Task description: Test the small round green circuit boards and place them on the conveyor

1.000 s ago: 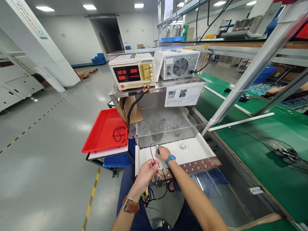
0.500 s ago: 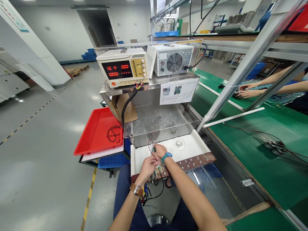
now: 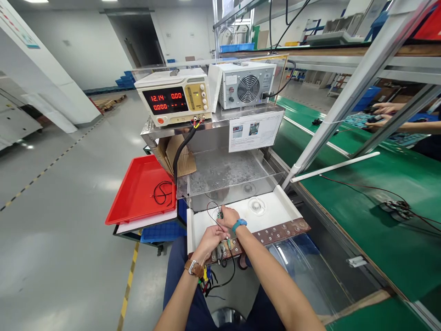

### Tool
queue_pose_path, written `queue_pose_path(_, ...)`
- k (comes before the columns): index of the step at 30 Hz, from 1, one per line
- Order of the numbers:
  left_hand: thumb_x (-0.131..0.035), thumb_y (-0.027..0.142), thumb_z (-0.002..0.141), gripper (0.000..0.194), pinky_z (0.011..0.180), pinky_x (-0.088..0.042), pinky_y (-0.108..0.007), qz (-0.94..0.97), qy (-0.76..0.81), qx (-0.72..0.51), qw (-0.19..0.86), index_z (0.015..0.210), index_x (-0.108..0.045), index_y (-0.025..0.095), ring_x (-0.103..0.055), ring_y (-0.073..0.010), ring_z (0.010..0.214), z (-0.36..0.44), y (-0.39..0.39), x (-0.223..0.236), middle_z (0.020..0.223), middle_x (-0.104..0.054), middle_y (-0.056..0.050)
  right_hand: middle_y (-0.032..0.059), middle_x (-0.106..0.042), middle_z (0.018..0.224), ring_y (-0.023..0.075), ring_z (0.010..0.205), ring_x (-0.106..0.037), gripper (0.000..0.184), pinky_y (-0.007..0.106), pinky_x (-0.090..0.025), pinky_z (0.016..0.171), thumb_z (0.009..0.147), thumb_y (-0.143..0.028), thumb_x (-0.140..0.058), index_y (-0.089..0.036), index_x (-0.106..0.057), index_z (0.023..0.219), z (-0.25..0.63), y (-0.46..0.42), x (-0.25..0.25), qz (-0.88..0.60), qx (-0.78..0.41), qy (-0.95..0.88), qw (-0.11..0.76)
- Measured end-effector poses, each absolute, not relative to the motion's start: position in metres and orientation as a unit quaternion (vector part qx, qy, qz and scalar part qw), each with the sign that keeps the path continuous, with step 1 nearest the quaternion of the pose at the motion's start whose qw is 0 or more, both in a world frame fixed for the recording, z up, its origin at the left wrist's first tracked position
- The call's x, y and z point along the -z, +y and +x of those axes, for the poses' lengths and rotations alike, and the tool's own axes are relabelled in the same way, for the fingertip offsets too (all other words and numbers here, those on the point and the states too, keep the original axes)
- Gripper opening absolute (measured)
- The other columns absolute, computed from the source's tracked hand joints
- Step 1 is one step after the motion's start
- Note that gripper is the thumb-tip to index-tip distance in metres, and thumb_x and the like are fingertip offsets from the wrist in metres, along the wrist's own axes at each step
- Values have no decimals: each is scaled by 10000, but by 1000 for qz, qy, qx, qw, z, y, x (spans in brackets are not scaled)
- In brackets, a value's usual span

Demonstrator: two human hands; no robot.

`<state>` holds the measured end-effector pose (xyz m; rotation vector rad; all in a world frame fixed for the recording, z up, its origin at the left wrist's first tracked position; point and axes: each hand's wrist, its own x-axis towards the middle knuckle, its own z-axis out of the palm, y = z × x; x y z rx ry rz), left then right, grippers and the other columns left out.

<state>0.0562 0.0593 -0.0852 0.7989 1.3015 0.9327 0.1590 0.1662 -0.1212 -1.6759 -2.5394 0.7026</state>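
My right hand (image 3: 229,217), with a blue wristband, presses a small green circuit board (image 3: 220,214) onto the white tray (image 3: 275,209) in front of me. Thin red and black wires (image 3: 211,211) loop up from the board. My left hand (image 3: 211,239), with a brown watch on the wrist, pinches the wire ends at the clips on the brown terminal strip (image 3: 275,233) along the tray's near edge. A power supply (image 3: 172,100) with red digits stands on the steel shelf above.
A red tray (image 3: 138,193) holding a black wire coil lies to the left. A fan-fronted unit (image 3: 246,85) stands beside the power supply. The green conveyor (image 3: 361,184) runs to the right, where another person's hands (image 3: 382,115) work. A clear plastic box (image 3: 227,177) stands behind the white tray.
My left hand has dropped from the wires toward the clips on the terminal strip. The view shifted slightly right. The wire loop now spreads wider to the left.
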Motion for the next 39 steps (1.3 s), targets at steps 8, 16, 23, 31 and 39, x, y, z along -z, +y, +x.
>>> queue_pose_path(8, -781, 271, 569, 227, 722, -486, -284, 340, 565, -388, 644, 720, -638, 178, -670, -171, 698, 54, 63, 87, 662, -723, -44, 118, -732, 1031, 264, 946, -680, 388, 300, -401, 708, 813, -376, -608, -169, -572, 1138, 159, 167, 123, -534, -224, -815, 17)
queue_pose_path(16, -757, 239, 576, 232, 694, -457, -275, 348, 571, -370, 645, 750, -621, 167, -643, -162, 687, 52, 67, 97, 672, -727, -37, 127, -728, 1048, 270, 959, -678, 399, 302, -404, 716, 817, -378, -612, -166, -571, 1152, 159, 166, 124, -536, -229, -813, 17)
queue_pose_path(23, -673, 167, 583, 170, 648, -451, -249, 352, 575, -350, 650, 742, -611, 172, -635, -148, 660, 52, 68, 98, 649, -712, -15, 118, -731, 1047, 265, 956, -680, 403, 299, -411, 722, 812, -384, -618, -172, -574, 1152, 158, 166, 122, -540, -224, -811, 15)
queue_pose_path(31, -633, 110, 574, 164, 639, -457, -234, 338, 585, -347, 651, 716, -593, 183, -629, -132, 616, 55, 69, 99, 613, -704, -2, 126, -733, 1041, 268, 951, -685, 380, 298, -409, 719, 804, -350, -606, -159, -585, 1132, 157, 164, 123, -539, -223, -812, 29)
queue_pose_path(39, -539, 63, 467, 160, 556, -378, -228, 333, 598, -370, 628, 568, -561, 185, -563, -128, 505, 61, 69, 92, 447, -616, 20, 120, -741, 1005, 269, 960, -697, 339, 291, -431, 739, 784, -297, -608, -163, -607, 1095, 152, 160, 128, -537, -218, -813, 54)
